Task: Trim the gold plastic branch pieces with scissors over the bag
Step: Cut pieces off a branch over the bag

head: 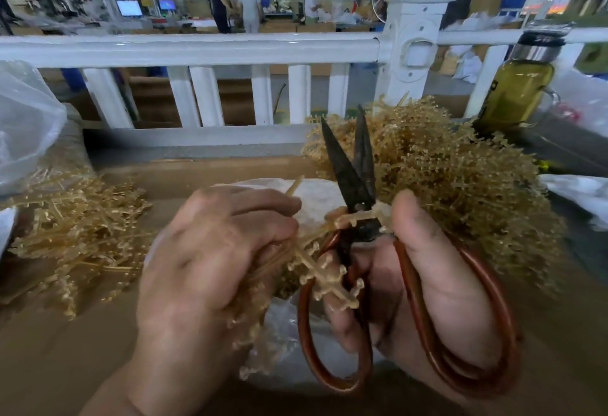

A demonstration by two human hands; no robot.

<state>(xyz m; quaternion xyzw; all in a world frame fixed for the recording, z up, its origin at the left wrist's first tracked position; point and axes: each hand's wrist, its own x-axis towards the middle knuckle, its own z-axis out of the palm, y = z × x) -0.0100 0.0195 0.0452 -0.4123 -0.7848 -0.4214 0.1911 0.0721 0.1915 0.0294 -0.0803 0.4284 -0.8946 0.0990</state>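
The left hand's grip wraps a bundle of gold branch pieces over the bag. The right hand's grip holds the scissors, blades slightly parted. The large pile alongside looks untrimmed, so much work remains.

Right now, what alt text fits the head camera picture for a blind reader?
A person's left hand grips a bundle of gold plastic branches while the right hand holds open scissors over a clear bag. A left heap and a right heap of branches flank them.
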